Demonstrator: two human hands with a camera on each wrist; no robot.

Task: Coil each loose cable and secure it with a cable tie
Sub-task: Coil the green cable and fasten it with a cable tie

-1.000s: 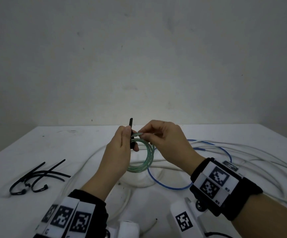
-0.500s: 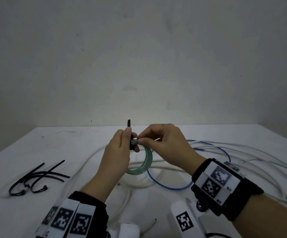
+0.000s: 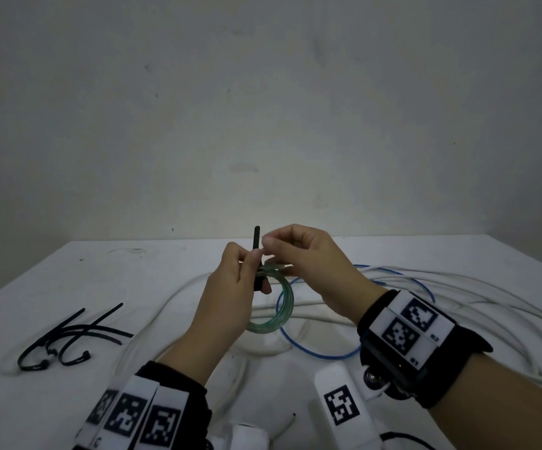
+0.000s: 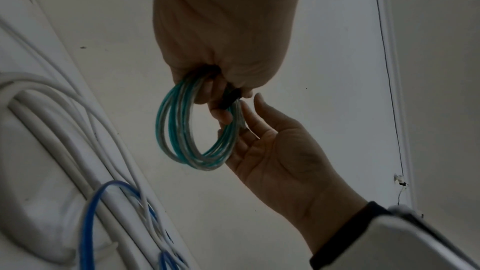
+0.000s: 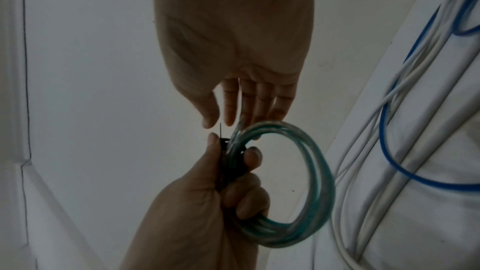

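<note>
1. Left hand (image 3: pixel 230 287) raised above the table, thumb and curled fingers (image 5: pixel 250 156) pinching the green coiled cable (image 3: pixel 279 306) together with a black cable tie (image 3: pixel 256 241); tie upright, its upper end poking above the fingertips, its lower end showing below the thumb.
2. Right hand (image 3: pixel 308 264) just beside the left. Fingers (image 5: pixel 246 100) nearly straight and loosely spread in the right wrist view, tips touching the top of the coil; thumb and forefinger close together near the tie. Firm grip on anything: cannot tell.
3. Coil hanging from the pinch point as a small ring of several loops, clear of the table, tilted toward the right hand.
4. Black straps with square-patterned markers on both wrists.
5. Below the hands, on the white table (image 3: pixel 68 280): a thin blue cable (image 3: pixel 315 352) in a loose loop, lying across thick white cables (image 3: pixel 457 297) that sprawl uncoiled to the right and toward the near edge.
6. Far left on the table, well apart from the hands: a small pile of spare black ties (image 3: pixel 68 336), some curved, some straight.
7. Plain grey wall behind the table.
</note>
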